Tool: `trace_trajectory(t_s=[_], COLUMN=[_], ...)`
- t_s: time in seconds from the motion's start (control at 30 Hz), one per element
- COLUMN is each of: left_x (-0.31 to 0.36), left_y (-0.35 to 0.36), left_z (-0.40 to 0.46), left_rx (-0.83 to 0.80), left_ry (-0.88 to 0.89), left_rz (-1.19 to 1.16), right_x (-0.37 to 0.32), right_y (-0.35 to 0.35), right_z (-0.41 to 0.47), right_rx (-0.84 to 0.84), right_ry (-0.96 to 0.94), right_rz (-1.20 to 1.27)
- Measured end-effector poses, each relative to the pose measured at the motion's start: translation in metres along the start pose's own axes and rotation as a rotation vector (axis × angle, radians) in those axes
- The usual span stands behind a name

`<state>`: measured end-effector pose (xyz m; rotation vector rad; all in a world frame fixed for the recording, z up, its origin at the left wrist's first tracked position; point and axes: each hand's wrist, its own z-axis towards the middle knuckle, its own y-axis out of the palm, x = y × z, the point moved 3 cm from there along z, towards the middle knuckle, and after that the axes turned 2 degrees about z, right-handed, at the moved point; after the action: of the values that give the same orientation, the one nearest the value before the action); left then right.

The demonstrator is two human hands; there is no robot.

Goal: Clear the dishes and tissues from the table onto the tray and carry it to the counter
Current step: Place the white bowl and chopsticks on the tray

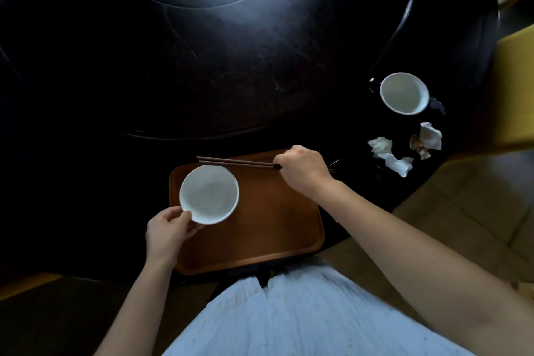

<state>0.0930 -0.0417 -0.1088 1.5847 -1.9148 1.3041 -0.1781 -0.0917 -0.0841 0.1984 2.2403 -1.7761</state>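
We see the brown tray (pixel 260 225) on the dark tabletop (pixel 144 81); our left hand (pixel 167 231) pinches a white dish (pixel 208 195) over its left corner, our right hand (pixel 303 169) closes on dark chopsticks (pixel 235 162) above its far edge. Right, a white bowl (pixel 403 93) and crumpled tissues (pixel 396 157) lie on the tabletop

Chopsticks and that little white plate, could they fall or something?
Maybe. The right hand pinches the dark wooden chopsticks at one end only, so the long free end could tip or roll off the brown wooden tray. The left hand grips the small round white plate by its rim alone; it might slip. The tray seems to overhang the dark round table edge, so it might tilt.
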Motion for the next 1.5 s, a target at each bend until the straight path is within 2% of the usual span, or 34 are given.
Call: trace_trajectory(t_s=[0.2, 0.4, 0.57, 0.93, 1.23, 1.37, 1.5], left_x=[-0.009, -0.012, -0.014, -0.018, -0.018, -0.019, -0.020], left_y=[-0.015, -0.022, -0.024, -0.027, -0.027, -0.027, -0.026], left_z=[0.006, 0.009, 0.009, 0.013, 0.014, 0.015, 0.015], left_rx=[-0.004, -0.016, -0.062, -0.093, -0.126, -0.125, -0.101], left_ry=[0.017, 0.012, 0.027, 0.030, 0.027, 0.027, 0.019], left_rz=[0.029, 0.002, -0.042, -0.073, -0.090, -0.094, -0.105], right_x=[-0.020, -0.046, -0.055, -0.043, -0.054, -0.038, -0.028], right_y=[0.014, 0.025, 0.027, 0.033, 0.040, 0.036, 0.035], right_z=[0.010, 0.020, 0.015, 0.010, 0.014, 0.005, 0.004], right_rx=[-0.021, -0.031, 0.084, 0.159, 0.205, 0.278, 0.251], right_ry=[0.017, -0.064, -0.086, -0.220, -0.205, -0.139, -0.109], right_rz=[-0.038, -0.097, -0.206, -0.271, -0.086, -0.020, 0.063])
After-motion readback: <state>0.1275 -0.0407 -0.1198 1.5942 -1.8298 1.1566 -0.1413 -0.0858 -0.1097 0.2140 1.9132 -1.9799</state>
